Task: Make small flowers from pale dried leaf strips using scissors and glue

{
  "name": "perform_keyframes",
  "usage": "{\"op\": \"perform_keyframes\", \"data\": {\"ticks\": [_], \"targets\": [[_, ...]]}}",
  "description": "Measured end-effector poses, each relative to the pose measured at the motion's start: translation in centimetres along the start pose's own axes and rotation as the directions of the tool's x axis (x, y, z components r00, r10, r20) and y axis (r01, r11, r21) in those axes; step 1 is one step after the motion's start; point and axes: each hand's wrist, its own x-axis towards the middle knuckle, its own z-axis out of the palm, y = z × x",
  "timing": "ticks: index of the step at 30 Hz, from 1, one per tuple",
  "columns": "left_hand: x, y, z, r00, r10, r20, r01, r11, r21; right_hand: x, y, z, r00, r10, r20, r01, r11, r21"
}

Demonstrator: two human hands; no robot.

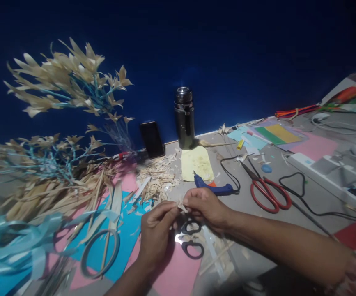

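Between my two hands is a small pale piece of dried husk (181, 205), pinched by the fingertips. My left hand (158, 225) closes thumb and fingers on its left side. From the right, my right hand (207, 206) grips it with thumb and forefinger. Just below the hands lie black-handled scissors (193, 249), their blades partly hidden behind my left hand. A blue glue gun (216, 188) rests beyond my right hand, its nozzle over a yellow sheet (198, 161). Cut husk scraps (157, 176) are heaped beyond my left hand.
Red-handled scissors (268, 193) and a white power strip (328, 176) lie to the right. A steel flask (184, 123) and a phone (152, 139) stand by the blue wall. Husk flowers (70, 86), blue ribbon (11, 242) and a tape roll (99, 253) occupy the left.
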Motion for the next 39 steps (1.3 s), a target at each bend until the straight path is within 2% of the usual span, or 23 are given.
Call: {"op": "perform_keyframes", "data": {"ticks": [4,8,11,15,18,20,24,31,35,39], "targets": [[-0.1,-0.3,0.9,0.978,-0.202,0.059,0.21,0.943,-0.257,-0.2,0.1,0.3,0.99,-0.117,-0.083,0.113,0.992,-0.048],[-0.2,-0.4,0.9,0.959,-0.269,0.086,0.282,0.9,-0.334,-0.8,-0.3,0.4,0.973,-0.212,-0.094,0.198,0.97,-0.143],[-0.2,-0.2,0.3,0.963,-0.264,0.045,0.265,0.92,-0.288,-1.1,-0.5,0.4,0.968,-0.239,-0.079,0.222,0.957,-0.184],[-0.1,0.6,-0.2,0.993,-0.115,-0.013,0.114,0.991,-0.063,-1.1,-0.6,0.2,0.957,-0.277,-0.081,0.246,0.93,-0.272],[-0.2,1.2,0.0,0.999,-0.041,-0.012,0.041,0.999,-0.011,-1.0,-0.6,0.2,0.962,-0.262,-0.077,0.234,0.935,-0.265],[-0.3,1.3,0.2,0.998,-0.066,-0.006,0.066,0.996,-0.055,-1.0,-0.6,0.2,0.97,-0.226,-0.085,0.203,0.953,-0.225],[-0.3,0.6,0.5,0.978,-0.206,0.036,0.209,0.957,-0.203,-0.8,-0.5,0.4,0.986,-0.146,-0.08,0.131,0.978,-0.163],[0.1,0.1,0.7,0.958,-0.274,0.088,0.288,0.901,-0.324,-0.1,0.3,0.4,0.999,0.008,-0.05,-0.007,1.0,0.006],[0.1,-0.2,0.6,0.948,-0.304,0.094,0.316,0.87,-0.377,-0.1,0.5,0.3,0.996,-0.049,-0.079,0.049,0.999,-0.005],[0.0,-0.5,0.4,0.945,-0.307,0.115,0.327,0.862,-0.387,-0.5,0.0,0.3,0.98,-0.164,-0.11,0.15,0.98,-0.128]]}}
